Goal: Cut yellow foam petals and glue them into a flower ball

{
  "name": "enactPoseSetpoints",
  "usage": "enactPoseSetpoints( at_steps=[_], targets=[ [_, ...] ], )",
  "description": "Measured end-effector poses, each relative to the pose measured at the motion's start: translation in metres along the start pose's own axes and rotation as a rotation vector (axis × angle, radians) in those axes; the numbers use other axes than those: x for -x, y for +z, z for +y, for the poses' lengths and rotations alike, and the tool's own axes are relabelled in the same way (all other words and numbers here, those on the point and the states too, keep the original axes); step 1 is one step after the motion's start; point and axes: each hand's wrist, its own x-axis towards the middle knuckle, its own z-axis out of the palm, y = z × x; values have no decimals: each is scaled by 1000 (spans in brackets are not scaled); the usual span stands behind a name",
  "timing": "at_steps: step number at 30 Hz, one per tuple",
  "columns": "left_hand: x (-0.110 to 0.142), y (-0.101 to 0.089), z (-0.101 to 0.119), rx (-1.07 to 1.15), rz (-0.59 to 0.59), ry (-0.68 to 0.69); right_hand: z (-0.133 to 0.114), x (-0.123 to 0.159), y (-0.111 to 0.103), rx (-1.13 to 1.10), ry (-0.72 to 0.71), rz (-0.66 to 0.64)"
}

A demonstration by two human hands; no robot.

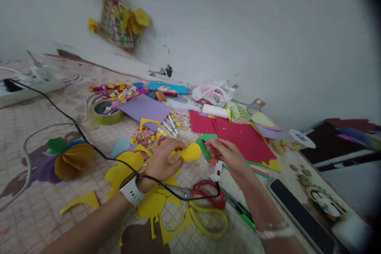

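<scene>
Between its thumb and fingers, my left hand [164, 158] pinches a yellow paper circle [191, 152]. Just right of the circle, my right hand [225, 152] has its fingers drawn together, with a small dark tip showing at them; what it belongs to is unclear. Below the hands lie red-handled scissors [208, 193] and yellow-handled scissors [208, 222]. A white glue gun [217, 171] with a black cord sits under my right hand. Yellow paper cutouts and scraps [151, 205] surround my left wrist.
A black cord [104, 154] runs across my left wrist. Red paper sheets [241, 135], a purple sheet [145, 108] and a tape roll [107, 112] lie farther back. A phone [302, 216] is at right, a paper flower [70, 160] at left. A wall stands behind.
</scene>
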Motion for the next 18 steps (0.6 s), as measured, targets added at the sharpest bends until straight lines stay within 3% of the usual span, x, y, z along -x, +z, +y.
enactPoseSetpoints(
  at_steps=[7,18],
  targets=[
    [-2,-9,12,36,16,48,-1,-14,10,-131,77,-199],
    [-1,-7,15,181,52,56,0,-8,10,-212,73,-204]
  ],
)
